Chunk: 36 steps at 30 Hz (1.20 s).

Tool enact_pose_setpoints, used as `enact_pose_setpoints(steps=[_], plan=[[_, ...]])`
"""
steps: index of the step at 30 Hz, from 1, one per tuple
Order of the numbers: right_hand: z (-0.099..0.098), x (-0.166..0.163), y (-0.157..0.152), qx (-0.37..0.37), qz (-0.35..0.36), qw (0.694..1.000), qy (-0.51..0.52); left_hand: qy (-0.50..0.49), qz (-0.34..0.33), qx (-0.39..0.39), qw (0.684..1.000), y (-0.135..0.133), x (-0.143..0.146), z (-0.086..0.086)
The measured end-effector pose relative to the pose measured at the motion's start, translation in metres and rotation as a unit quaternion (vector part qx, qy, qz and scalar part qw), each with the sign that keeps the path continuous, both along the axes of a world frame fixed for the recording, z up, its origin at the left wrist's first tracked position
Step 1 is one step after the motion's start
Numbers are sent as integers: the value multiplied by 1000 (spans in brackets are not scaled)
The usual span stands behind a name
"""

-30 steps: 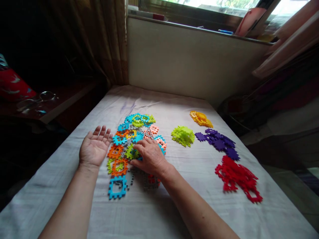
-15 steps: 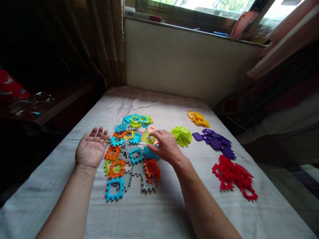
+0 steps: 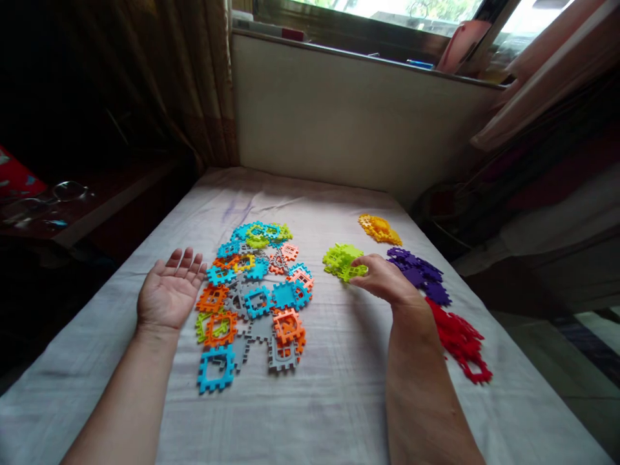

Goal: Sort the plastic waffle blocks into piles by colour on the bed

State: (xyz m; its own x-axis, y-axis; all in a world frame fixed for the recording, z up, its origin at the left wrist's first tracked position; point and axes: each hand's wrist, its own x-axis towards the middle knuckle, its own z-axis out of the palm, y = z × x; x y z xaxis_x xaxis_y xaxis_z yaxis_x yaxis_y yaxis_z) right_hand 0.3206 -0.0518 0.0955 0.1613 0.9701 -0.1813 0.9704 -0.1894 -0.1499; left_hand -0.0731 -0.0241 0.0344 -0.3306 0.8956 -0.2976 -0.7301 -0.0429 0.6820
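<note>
My left hand (image 3: pixel 167 294) rests palm up on the sheet with its fingers spread, holding nothing. Just beside it lies a mixed heap of flat interlocking plastic building pieces; among them are a blue frame (image 3: pixel 216 369), an orange frame (image 3: pixel 221 328) and a grey piece (image 3: pixel 283 355). Over at the lime-green pile (image 3: pixel 341 253), my right hand (image 3: pixel 387 279) pinches a lime-green building piece (image 3: pixel 357 272) between thumb and fingers. That piece touches or overlaps the pile's near right side, and my fingers partly cover it.
Behind my right hand lie a yellow pile (image 3: pixel 380 229) and a purple pile (image 3: pixel 420 274). A red pile (image 3: pixel 458 336) is partly hidden by my right wrist. The bed sheet (image 3: pixel 339 400) ends at a wall (image 3: pixel 339 110) below the window. Glasses (image 3: pixel 70 190) sit on the left-hand ledge.
My right hand has moved right from the mixed heap to the lime-green pile, carrying a lime-green piece. My left hand stays open in place. The view has shifted slightly.
</note>
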Motion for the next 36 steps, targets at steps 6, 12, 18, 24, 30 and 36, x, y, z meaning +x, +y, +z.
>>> enact_pose_setpoints(steps=[6, 12, 18, 24, 30, 36], plan=[[4, -2, 0, 2, -12, 1000, -23, -1, 4, -10, 1000, 0, 0, 1], [11, -10, -2, 12, -21, 999, -46, -8, 9, -16, 1000, -1, 2, 3], [8, -75, -3, 94, 156, 983, 20, -7, 5, -7, 1000, -2, 3, 4], [-22, -171, -28, 131, 447, 879, 98, -4, 9, -9, 1000, -2, 3, 4], [-41, -191, -44, 119, 530, 831, 115, -13, 8, -6, 1000, -3, 3, 3], [-26, -167, -29, 94, 456, 882, 70, -7, -1, -1, 1000, -3, 1, 1]])
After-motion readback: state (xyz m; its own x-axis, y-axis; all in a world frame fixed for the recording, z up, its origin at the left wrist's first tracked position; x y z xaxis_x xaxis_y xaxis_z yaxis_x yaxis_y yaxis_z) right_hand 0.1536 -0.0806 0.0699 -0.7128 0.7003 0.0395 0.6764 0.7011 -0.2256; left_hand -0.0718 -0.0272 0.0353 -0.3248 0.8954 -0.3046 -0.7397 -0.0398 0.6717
